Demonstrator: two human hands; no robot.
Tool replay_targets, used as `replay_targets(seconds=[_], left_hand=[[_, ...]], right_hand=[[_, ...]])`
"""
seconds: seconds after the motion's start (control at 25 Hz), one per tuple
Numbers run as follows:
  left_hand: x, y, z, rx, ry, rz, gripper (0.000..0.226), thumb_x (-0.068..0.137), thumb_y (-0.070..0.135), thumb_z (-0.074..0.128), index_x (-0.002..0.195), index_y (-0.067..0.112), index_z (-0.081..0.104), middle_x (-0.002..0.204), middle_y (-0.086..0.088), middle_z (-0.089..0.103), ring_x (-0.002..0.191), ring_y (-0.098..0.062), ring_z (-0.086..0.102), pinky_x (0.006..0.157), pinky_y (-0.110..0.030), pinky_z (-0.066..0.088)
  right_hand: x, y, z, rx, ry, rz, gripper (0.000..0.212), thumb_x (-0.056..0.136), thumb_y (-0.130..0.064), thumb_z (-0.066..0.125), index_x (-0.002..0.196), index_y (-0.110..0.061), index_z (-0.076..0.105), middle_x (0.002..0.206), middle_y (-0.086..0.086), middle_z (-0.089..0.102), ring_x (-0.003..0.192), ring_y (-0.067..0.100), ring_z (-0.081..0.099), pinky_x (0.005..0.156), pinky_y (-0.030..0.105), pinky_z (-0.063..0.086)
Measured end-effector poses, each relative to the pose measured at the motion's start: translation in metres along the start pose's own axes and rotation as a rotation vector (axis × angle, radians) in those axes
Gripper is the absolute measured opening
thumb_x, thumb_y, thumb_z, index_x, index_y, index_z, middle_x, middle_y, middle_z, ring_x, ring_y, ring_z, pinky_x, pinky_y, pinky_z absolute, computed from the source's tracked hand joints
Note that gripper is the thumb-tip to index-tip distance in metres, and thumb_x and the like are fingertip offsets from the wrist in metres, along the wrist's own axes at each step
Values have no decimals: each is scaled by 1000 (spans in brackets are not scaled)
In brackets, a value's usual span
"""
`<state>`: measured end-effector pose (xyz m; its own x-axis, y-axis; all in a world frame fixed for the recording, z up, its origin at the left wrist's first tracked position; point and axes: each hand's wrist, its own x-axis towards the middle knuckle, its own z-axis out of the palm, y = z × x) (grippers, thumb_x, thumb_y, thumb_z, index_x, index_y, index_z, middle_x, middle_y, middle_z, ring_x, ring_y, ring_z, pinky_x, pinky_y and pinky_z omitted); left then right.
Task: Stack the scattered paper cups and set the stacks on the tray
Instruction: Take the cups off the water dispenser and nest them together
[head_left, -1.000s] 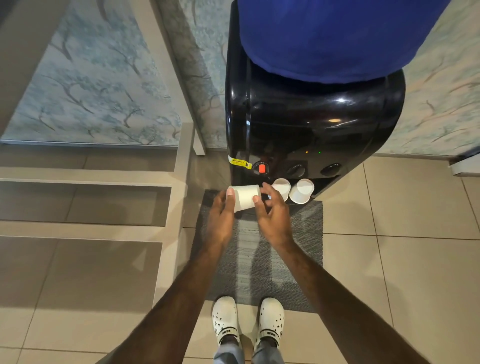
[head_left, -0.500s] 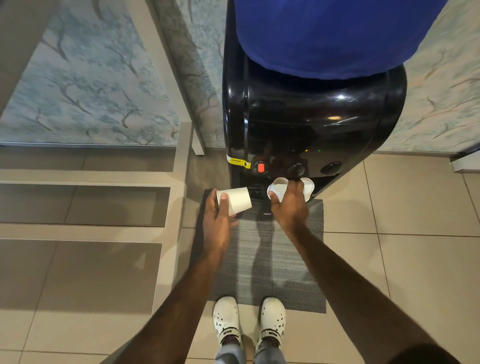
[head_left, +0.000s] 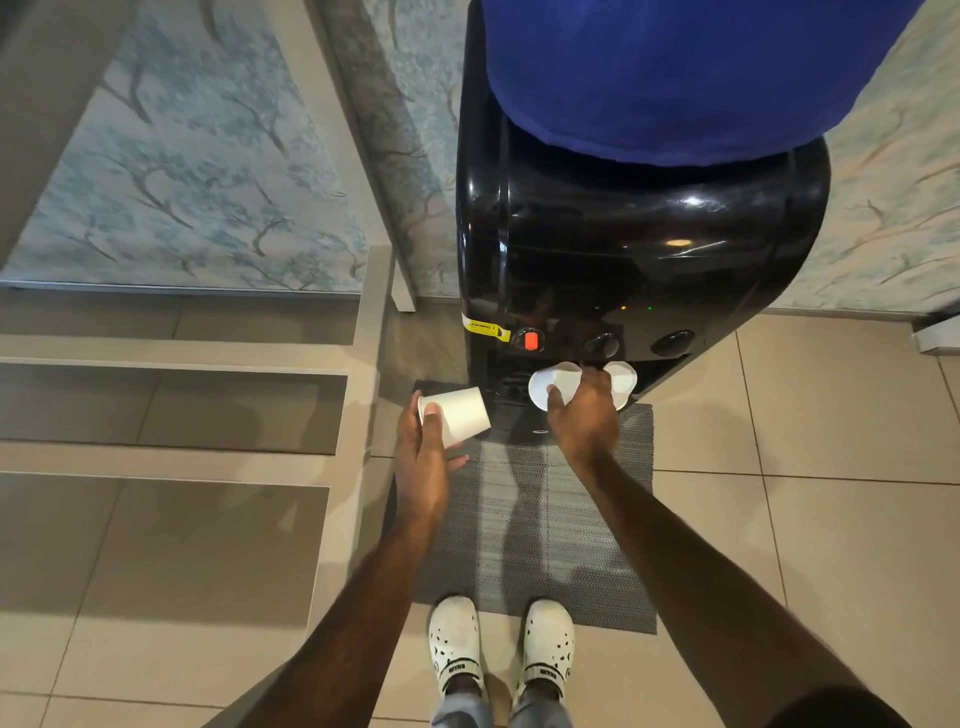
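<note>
At the foot of the water cooler (head_left: 639, 249), the right hand (head_left: 584, 415) reaches onto the dispensing ledge and its grip closes around a paper cup (head_left: 553, 387) lying on its side, thumb against the near wall and the other fingers curled over the top. Just beyond the knuckles a second loose cup (head_left: 623, 384) shows, half covered by the hand, and it seems to be touching or nearly touching the first one. To the left and well apart from that pair, the left hand (head_left: 423, 447) holds a third cup (head_left: 460, 415) tilted sideways, thumb pressed on its side near the rim and fingers wrapped beneath.

Judging by this, the task is at an early stage: one cup is collected and one is being picked up, but no stack is visible. The gripped cup has yet to be nested into the one in the left hand, the far cup is left to gather, and the finished stack has to go on a tray.

No tray can be seen anywhere. The ledge under the taps is dark, so more cups could sit there unseen. Below lie a grey mat (head_left: 535, 519) and tiled floor (head_left: 831, 519); the cooler's blue bottle (head_left: 701, 67) is cut off at the top.
</note>
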<state>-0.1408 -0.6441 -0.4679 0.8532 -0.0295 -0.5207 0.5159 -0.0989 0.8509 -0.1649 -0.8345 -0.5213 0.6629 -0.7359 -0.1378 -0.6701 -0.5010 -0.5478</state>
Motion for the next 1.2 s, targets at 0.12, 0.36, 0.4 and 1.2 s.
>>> replay_targets(seconds=[0.12, 0.36, 0.4, 1.2], left_hand=[[-6, 1, 3, -17, 8, -23, 49, 108, 35, 41, 155, 24, 34, 140, -11, 53, 120, -33, 62, 87, -46, 61], [-15, 2, 14, 18, -27, -28, 48, 107, 36, 43, 153, 27, 36, 143, -12, 51, 124, -30, 59, 99, -52, 56], [-16, 2, 16, 33, -43, -25, 49, 107, 38, 43, 153, 27, 35, 143, -11, 51, 126, -29, 58, 100, -52, 56], [-18, 0, 43, -42, -102, -37, 48, 103, 29, 56, 148, 20, 44, 139, -13, 57, 123, -32, 62, 97, -55, 56]], right_hand=[[-21, 5, -6, 225, 85, -51, 52, 94, -33, 64, 134, -2, 54, 128, 16, 60, 108, 30, 63, 78, 35, 56], [-42, 3, -20, 659, -53, 112, 43, 100, -25, 56, 140, -11, 53, 124, 2, 64, 108, 14, 63, 89, 40, 59], [-45, 1, -22, 704, -70, 105, 40, 101, -23, 55, 139, -11, 54, 118, -5, 65, 107, 14, 64, 90, 43, 59], [17, 38, -29, 179, 101, 205, 83, 79, -32, 83, 143, -2, 39, 138, 16, 47, 121, 36, 54, 94, 43, 52]])
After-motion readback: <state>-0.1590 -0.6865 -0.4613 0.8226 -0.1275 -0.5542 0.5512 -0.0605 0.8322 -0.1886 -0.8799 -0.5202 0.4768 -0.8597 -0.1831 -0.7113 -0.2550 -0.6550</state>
